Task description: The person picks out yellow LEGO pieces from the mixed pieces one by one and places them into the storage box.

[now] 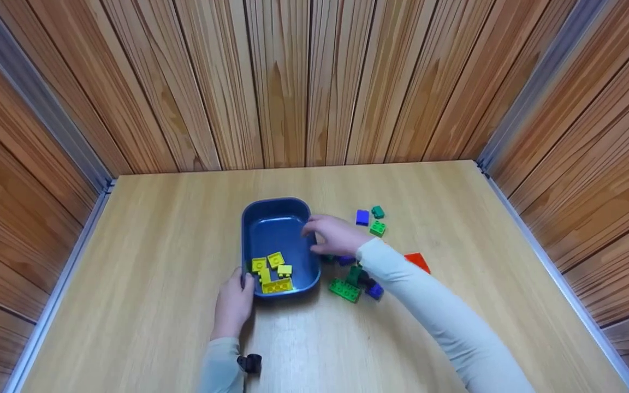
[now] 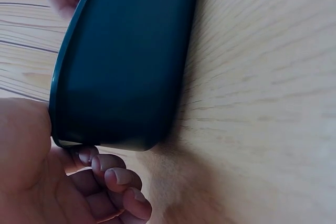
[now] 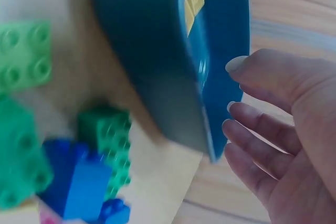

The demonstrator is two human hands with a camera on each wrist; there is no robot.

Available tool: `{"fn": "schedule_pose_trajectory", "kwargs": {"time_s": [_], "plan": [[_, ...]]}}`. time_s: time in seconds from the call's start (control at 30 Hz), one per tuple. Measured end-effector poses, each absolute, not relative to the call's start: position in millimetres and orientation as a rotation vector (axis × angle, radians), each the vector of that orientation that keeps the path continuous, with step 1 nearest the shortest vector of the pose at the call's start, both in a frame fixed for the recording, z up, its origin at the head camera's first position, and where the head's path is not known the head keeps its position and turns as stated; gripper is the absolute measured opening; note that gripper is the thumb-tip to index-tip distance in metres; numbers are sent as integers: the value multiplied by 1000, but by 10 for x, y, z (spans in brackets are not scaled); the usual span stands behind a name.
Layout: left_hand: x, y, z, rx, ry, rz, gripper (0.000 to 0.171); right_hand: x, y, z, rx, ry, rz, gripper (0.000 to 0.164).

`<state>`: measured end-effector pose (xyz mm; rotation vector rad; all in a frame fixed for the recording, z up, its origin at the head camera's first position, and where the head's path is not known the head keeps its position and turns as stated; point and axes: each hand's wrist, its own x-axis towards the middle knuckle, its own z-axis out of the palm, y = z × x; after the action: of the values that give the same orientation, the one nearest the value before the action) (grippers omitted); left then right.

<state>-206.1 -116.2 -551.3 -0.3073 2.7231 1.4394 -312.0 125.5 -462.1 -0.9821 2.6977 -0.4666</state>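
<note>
A dark blue plastic bin point(image 1: 276, 229) stands on the table with several yellow toy bricks point(image 1: 277, 286) at its near end. My left hand point(image 1: 233, 303) grips the bin's near left corner, thumb over the rim; in the left wrist view its fingers point(image 2: 119, 176) curl below that corner. Over the bin's right rim hovers my right hand point(image 1: 339, 234), fingers loosely bent and apart. The right wrist view shows nothing between the thumb and fingers of this hand point(image 3: 294, 124). Part of the brick pile is hidden under my right hand and sleeve.
Right of the bin lie a green brick point(image 1: 344, 290), a blue brick point(image 1: 374, 291) and a red brick point(image 1: 419, 262). Farther back are a purple-blue brick point(image 1: 362, 217) and two green bricks point(image 1: 377, 228). Wood-panelled walls point(image 1: 287, 82) enclose the table's back and sides.
</note>
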Motion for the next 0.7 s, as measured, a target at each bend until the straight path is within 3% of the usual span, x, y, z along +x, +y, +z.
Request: {"fn": "schedule_pose_trajectory", "kwargs": {"time_s": [0.7], "plan": [[-2067,-1167,-5531,-302,2698,1427,47,-3095,2123,-4682,-705,2763,-657,34]]}}
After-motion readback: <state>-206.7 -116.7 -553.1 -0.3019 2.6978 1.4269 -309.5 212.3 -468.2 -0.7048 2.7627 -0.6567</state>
